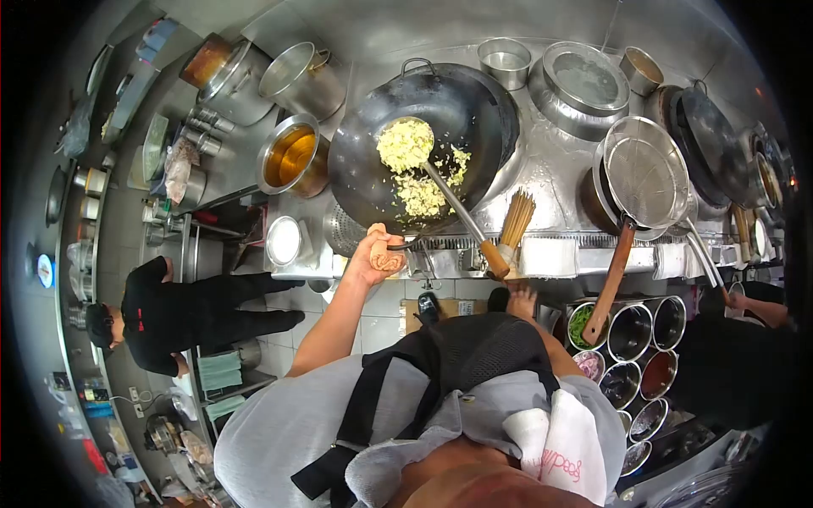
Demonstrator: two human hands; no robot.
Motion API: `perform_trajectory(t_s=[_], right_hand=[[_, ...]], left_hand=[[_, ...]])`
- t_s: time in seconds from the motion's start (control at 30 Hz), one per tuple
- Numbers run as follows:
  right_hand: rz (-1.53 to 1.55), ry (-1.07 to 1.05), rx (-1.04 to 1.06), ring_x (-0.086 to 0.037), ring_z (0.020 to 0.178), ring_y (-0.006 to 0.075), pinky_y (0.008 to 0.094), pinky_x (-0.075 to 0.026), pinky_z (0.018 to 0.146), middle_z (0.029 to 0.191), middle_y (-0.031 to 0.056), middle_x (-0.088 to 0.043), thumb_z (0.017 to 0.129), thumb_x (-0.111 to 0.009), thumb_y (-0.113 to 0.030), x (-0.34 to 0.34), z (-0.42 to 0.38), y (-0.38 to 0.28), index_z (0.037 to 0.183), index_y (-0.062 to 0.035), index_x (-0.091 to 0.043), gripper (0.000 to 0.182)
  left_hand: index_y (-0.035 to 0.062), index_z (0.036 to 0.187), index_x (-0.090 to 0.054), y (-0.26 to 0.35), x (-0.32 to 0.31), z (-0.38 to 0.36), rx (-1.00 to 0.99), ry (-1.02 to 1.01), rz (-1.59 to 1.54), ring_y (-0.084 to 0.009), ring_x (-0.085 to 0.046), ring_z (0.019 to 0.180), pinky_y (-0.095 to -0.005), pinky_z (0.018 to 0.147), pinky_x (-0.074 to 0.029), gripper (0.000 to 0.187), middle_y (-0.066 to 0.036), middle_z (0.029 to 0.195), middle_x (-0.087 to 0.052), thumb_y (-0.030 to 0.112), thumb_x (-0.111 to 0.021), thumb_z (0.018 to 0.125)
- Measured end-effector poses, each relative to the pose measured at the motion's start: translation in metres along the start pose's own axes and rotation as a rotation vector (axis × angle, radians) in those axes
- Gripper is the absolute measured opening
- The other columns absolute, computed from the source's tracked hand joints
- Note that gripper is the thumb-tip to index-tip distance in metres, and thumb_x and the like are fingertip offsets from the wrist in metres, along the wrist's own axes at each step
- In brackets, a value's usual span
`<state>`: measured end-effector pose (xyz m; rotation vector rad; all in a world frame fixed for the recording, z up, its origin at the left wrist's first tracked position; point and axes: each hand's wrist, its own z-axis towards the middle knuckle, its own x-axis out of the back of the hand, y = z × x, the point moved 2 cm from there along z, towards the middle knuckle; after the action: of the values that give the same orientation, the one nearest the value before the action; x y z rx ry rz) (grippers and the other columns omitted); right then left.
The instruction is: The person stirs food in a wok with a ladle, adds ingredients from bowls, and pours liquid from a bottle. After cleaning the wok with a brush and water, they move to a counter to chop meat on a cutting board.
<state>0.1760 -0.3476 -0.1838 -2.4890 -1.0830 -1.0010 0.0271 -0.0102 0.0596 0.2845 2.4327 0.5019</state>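
My left hand is closed around a folded tan cloth at the near rim of a large black wok. Crumbly yellow-and-white food, which looks like egg fried rice, lies in the wok. A long ladle rests there, its bowl heaped with the same food and its wooden handle pointing back over the counter edge. Just below that handle's end is my right hand, apart from it, fingers stretched out and nothing visible in them. A bamboo brush stands beside the handle.
Left of the wok are a pot of amber liquid and a tall steel pot. A wire strainer lies right, its wooden handle overhanging several ingredient tins. One person stands left; another person's arm shows right.
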Motion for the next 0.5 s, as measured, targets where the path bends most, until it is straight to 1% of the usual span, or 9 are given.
perform_trajectory(t_s=[0.03,0.1,0.23,0.3,0.33,0.4,0.43,0.47,0.5], right_hand=[[0.094,0.110,-0.023,-0.018,0.144,0.0325,0.0591,-0.014,0.112,0.156,0.0115,-0.023,0.095,-0.039,-0.025,-0.023,0.015,0.009,0.146,-0.0072,-0.034,0.054],[0.243,0.175,-0.063,-0.017,0.144,0.0336,0.0600,-0.012,0.112,0.157,0.0114,-0.020,0.097,-0.036,-0.023,-0.038,0.030,0.015,0.146,-0.0081,-0.034,0.052],[0.233,0.045,-0.081,-0.020,0.143,0.0355,0.0600,-0.018,0.110,0.155,0.0126,-0.025,0.096,-0.041,-0.027,-0.038,0.042,0.019,0.143,-0.0060,-0.038,0.052],[0.462,-0.112,-0.135,-0.043,0.132,0.0342,0.0535,-0.037,0.102,0.140,0.0186,-0.048,0.093,-0.050,-0.035,-0.002,0.021,0.019,0.134,-0.0031,-0.049,0.052],[0.462,-0.116,-0.158,-0.043,0.132,0.0342,0.0535,-0.037,0.102,0.140,0.0186,-0.048,0.093,-0.050,-0.035,-0.013,0.021,0.020,0.134,-0.0031,-0.049,0.052],[0.683,0.055,-0.049,-0.066,0.102,0.0285,0.0405,-0.052,0.080,0.111,0.0184,-0.067,0.089,-0.058,-0.044,-0.014,0.013,0.022,0.122,-0.0008,-0.058,0.055],[0.684,0.059,-0.076,-0.066,0.102,0.0285,0.0405,-0.052,0.080,0.111,0.0184,-0.067,0.089,-0.058,-0.044,-0.017,0.000,0.023,0.122,-0.0008,-0.058,0.055],[1.038,0.009,-0.021,-0.068,0.090,0.0248,0.0353,-0.052,0.073,0.103,0.0167,-0.069,0.090,-0.057,-0.046,-0.023,-0.017,0.024,0.118,-0.0010,-0.060,0.053],[1.399,-0.033,0.039,-0.070,0.078,0.0211,0.0301,-0.052,0.065,0.095,0.0149,-0.071,0.091,-0.056,-0.047,-0.020,-0.045,0.020,0.115,-0.0011,-0.062,0.053]], left_hand=[[0.0082,0.099,-0.057,0.003,-0.003,0.000,0.023,0.016,-0.008,-0.0254,-0.059,0.080,-0.0403,0.067,-0.053,0.025,-0.011,0.093,-0.062,0.014,-0.064,0.076],[0.0091,0.099,-0.058,0.005,-0.005,-0.004,-0.086,-0.066,0.062,-0.0245,-0.060,0.077,-0.0396,0.067,-0.053,0.023,-0.010,0.090,-0.062,0.015,-0.064,0.077],[0.0187,0.095,-0.059,0.009,-0.009,-0.006,0.031,0.003,0.013,-0.0231,-0.061,0.071,-0.0392,0.062,-0.051,0.016,-0.010,0.086,-0.065,0.026,-0.068,0.084],[0.0222,0.091,-0.057,0.014,-0.019,-0.013,-0.011,0.003,-0.026,-0.0231,-0.061,0.072,-0.0381,0.060,-0.050,0.013,-0.009,0.086,-0.065,0.027,-0.068,0.086],[0.0225,0.089,-0.056,0.019,-0.017,-0.015,-0.032,0.017,0.049,-0.0231,-0.062,0.073,-0.0384,0.059,-0.051,0.010,-0.008,0.085,-0.064,0.019,-0.065,0.085],[0.0226,0.088,-0.056,0.024,-0.010,-0.006,0.005,-0.072,0.053,-0.0237,-0.062,0.073,-0.0397,0.060,-0.052,0.012,-0.008,0.086,-0.064,0.016,-0.064,0.083],[0.0227,0.087,-0.055,0.028,-0.006,-0.003,0.027,-0.145,0.062,-0.0242,-0.062,0.073,-0.0409,0.060,-0.053,0.013,-0.008,0.087,-0.064,0.013,-0.063,0.082],[0.0177,0.092,-0.057,0.030,0.000,0.001,0.053,-0.115,0.049,-0.0273,-0.062,0.072,-0.0429,0.062,-0.055,0.016,-0.011,0.089,-0.064,0.011,-0.060,0.078],[0.0177,0.092,-0.057,0.032,0.009,0.009,0.079,-0.136,0.061,-0.0273,-0.062,0.072,-0.0429,0.062,-0.055,0.016,-0.011,0.089,-0.064,0.011,-0.060,0.078]])
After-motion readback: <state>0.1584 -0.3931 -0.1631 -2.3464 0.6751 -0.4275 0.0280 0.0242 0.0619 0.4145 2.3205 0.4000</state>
